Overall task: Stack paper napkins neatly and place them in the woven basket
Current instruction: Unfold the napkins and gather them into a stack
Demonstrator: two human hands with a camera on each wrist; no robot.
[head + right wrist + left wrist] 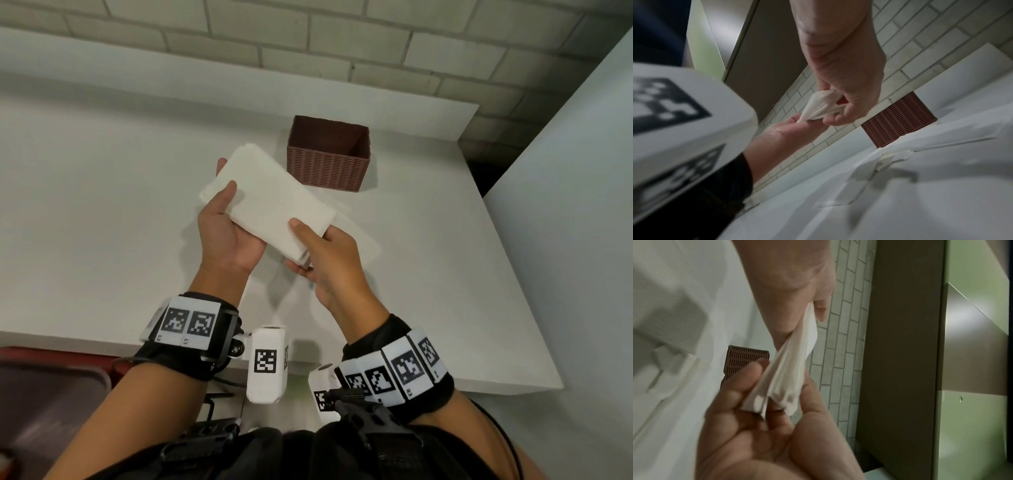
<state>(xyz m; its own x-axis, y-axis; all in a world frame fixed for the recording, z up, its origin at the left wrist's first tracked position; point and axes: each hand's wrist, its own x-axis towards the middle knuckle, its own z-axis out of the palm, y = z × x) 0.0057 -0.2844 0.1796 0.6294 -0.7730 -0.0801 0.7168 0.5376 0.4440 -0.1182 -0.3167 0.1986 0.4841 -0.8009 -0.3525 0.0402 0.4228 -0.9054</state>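
Observation:
A stack of white paper napkins [270,202] is held in the air above the white table [102,212], tilted on a diagonal. My left hand [219,216] grips its near-left end, thumb on top and fingers underneath. My right hand [323,246] pinches the near-right corner, thumb on top. The brown woven basket [329,161] stands empty just behind the stack, apart from it. In the left wrist view the napkin stack [785,369] fans between my left hand [756,426] and right hand [797,288]. In the right wrist view my right hand [844,91] holds the napkins [820,105] beside the basket [898,120].
Loose napkins [359,236] lie flat on the table under my right hand, seen as loose napkins [900,146] in the right wrist view. A raised white ledge [171,78] and a brick wall run behind. A white panel [565,171] stands at the right.

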